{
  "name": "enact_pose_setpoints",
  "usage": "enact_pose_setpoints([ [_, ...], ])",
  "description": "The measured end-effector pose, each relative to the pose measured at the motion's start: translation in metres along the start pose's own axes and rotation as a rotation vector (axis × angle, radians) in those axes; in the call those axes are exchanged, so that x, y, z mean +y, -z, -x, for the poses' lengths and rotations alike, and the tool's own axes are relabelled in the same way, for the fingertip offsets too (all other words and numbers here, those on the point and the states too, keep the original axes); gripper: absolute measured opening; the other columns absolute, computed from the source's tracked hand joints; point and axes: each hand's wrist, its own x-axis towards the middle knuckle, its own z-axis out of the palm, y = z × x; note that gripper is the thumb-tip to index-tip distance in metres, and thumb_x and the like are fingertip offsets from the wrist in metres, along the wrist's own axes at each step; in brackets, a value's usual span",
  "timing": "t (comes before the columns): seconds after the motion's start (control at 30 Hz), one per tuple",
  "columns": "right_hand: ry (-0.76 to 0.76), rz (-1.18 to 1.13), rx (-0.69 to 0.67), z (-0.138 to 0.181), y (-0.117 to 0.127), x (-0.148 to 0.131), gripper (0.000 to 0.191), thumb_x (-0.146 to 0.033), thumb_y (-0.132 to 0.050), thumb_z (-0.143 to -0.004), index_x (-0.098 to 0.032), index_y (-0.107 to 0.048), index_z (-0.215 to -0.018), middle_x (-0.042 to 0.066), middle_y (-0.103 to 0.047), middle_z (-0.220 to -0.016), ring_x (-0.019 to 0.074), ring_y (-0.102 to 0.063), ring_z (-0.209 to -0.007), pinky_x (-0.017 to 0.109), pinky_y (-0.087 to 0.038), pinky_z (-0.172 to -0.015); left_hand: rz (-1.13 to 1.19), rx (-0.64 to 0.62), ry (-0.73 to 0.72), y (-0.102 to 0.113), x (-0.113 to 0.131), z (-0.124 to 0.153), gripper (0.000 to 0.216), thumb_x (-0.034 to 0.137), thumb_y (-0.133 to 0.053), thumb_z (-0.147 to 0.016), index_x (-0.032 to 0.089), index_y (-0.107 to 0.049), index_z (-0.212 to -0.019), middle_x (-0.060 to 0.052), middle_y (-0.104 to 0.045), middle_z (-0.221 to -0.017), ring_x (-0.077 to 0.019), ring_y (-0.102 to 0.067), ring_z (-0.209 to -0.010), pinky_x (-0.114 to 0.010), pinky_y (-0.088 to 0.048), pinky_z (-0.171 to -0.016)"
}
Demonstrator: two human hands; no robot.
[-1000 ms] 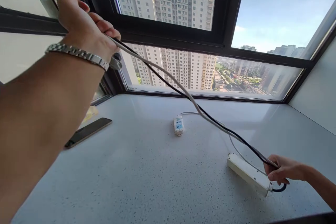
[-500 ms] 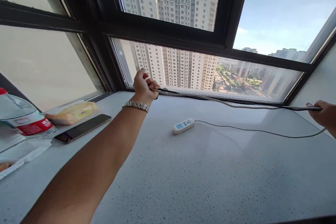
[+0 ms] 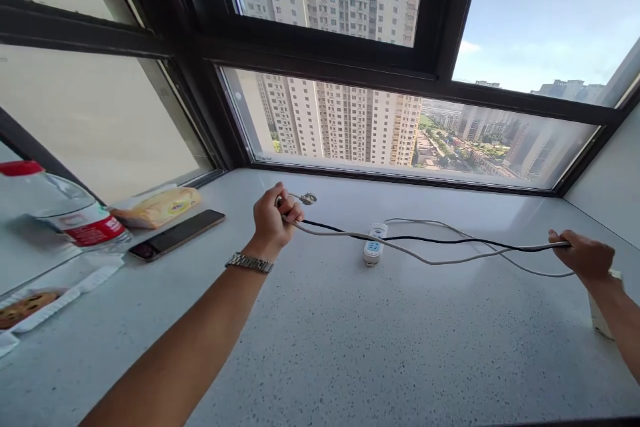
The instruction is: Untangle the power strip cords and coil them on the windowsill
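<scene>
A white cable (image 3: 430, 261) and a black cable (image 3: 440, 240) run side by side between my two hands, sagging a little over the speckled white counter (image 3: 320, 347). My left hand (image 3: 275, 213), with a metal watch band at the wrist, is closed round their left end. At the right, my right hand (image 3: 583, 253) grips the same cables in a fist. Behind them lies a white power strip (image 3: 373, 248) with blue socket faces, partly crossed by the cables. Its own thin cord (image 3: 530, 270) curves off toward my right hand. Just past my left hand is a small hole (image 3: 309, 198) in the counter.
On the left stand a red-capped bottle (image 3: 85, 217), a yellow packet (image 3: 163, 207), a phone (image 3: 177, 235) and a tray (image 3: 95, 275) with a cookie (image 3: 27, 308). Dark window frames (image 3: 325, 67) border the back. A white object (image 3: 600, 310) sits behind my right forearm.
Both hands have come down and nearer, bringing the cables away from the window edge. The power strip has turned to point toward me. The counter hole now shows.
</scene>
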Motion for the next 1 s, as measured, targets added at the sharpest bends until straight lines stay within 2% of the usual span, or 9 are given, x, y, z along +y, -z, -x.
enact_pose_setpoints([
  [0.1,0.112,0.009,-0.050,0.010,0.000,-0.013,0.049,-0.050,-0.046,-0.079,-0.016,-0.047,-0.044,0.004,-0.043,-0.039,0.0094,-0.026,-0.040,0.025,-0.012,-0.047,-0.037,0.039,0.008,0.021,-0.016,0.009,0.026,0.027,-0.052,-0.077,0.020,-0.034,-0.059,0.010,-0.018,-0.037,-0.0059,-0.024,-0.031,-0.021,-0.031,-0.040],
  [0.33,0.315,0.022,-0.435,0.056,0.002,-0.036,0.045,-0.045,-0.040,-0.086,-0.016,-0.060,-0.058,0.008,-0.059,-0.055,0.0144,-0.046,-0.048,0.026,-0.017,-0.049,-0.404,-0.008,-0.001,0.054,-0.037,0.039,0.040,0.037,-0.050,-0.075,0.021,-0.027,-0.047,0.006,-0.021,-0.038,-0.0085,-0.033,-0.037,-0.025,-0.041,-0.046],
  [0.47,0.307,0.084,-0.528,0.065,-0.004,-0.036,0.030,-0.034,-0.045,-0.083,-0.016,-0.065,-0.072,0.011,-0.067,-0.070,0.0207,-0.057,-0.063,0.028,-0.031,-0.056,-0.699,-0.099,0.107,0.073,-0.033,0.057,0.040,0.045,-0.057,-0.070,0.020,-0.042,-0.042,-0.001,-0.044,-0.044,-0.0160,-0.054,-0.052,-0.029,-0.050,-0.057],
  [0.53,0.343,0.101,-0.587,0.063,-0.006,-0.039,0.025,-0.032,-0.050,-0.078,-0.016,-0.067,-0.087,0.013,-0.068,-0.089,0.0271,-0.060,-0.085,0.036,-0.038,-0.072,-0.839,-0.161,0.224,0.088,-0.028,0.064,0.034,0.049,-0.060,-0.067,0.019,-0.056,-0.053,-0.006,-0.061,-0.059,-0.0209,-0.062,-0.064,-0.030,-0.052,-0.061],
  [0.67,0.235,0.261,-0.754,0.056,-0.010,-0.048,0.052,-0.034,-0.059,-0.069,-0.019,-0.059,-0.118,0.016,-0.054,-0.126,0.0375,-0.042,-0.120,0.056,-0.026,-0.097,-1.202,-0.214,0.436,0.115,-0.011,0.074,0.049,0.056,-0.059,-0.068,0.022,-0.064,-0.104,-0.008,-0.071,-0.076,-0.0256,-0.065,-0.064,-0.031,-0.049,-0.052],
  [0.73,0.174,0.332,-0.854,0.054,-0.010,-0.053,0.064,-0.034,-0.063,-0.065,-0.021,-0.053,-0.127,0.017,-0.044,-0.137,0.0409,-0.032,-0.128,0.061,-0.021,-0.098,-1.496,-0.172,0.368,0.117,-0.003,0.080,0.057,0.057,-0.056,-0.071,0.023,-0.060,-0.115,-0.007,-0.071,-0.073,-0.0270,-0.064,-0.061,-0.029,-0.043,-0.046],
  [0.8,0.159,0.350,-0.928,0.053,-0.006,-0.062,0.074,-0.033,-0.066,-0.062,-0.022,-0.047,-0.133,0.017,-0.036,-0.143,0.0428,-0.024,-0.133,0.063,-0.019,-0.099,-1.687,-0.193,0.184,0.110,0.000,0.088,0.056,0.058,-0.051,-0.074,0.022,-0.060,-0.116,-0.007,-0.070,-0.073,-0.0275,-0.064,-0.064,-0.027,-0.040,-0.045],
  [0.9,0.193,0.252,-0.899,0.052,0.012,-0.089,0.077,-0.035,-0.065,-0.064,-0.024,-0.041,-0.136,0.016,-0.033,-0.146,0.0421,-0.021,-0.135,0.063,-0.021,-0.101,-1.642,-0.435,-0.054,0.093,-0.007,0.095,0.055,0.060,-0.047,-0.077,0.021,-0.064,-0.112,-0.010,-0.071,-0.091,-0.0272,-0.065,-0.080,-0.029,-0.047,-0.058],
  [1.0,0.216,-0.049,-0.731,0.054,0.045,-0.134,0.060,-0.041,-0.054,-0.076,-0.022,-0.044,-0.133,0.014,-0.040,-0.143,0.0383,-0.029,-0.133,0.058,-0.033,-0.100,-1.607,-0.660,-0.140,0.083,-0.022,0.093,0.053,0.058,-0.049,-0.077,0.021,-0.067,-0.109,-0.012,-0.068,-0.109,-0.0296,-0.061,-0.101,-0.035,-0.048,-0.082],
])
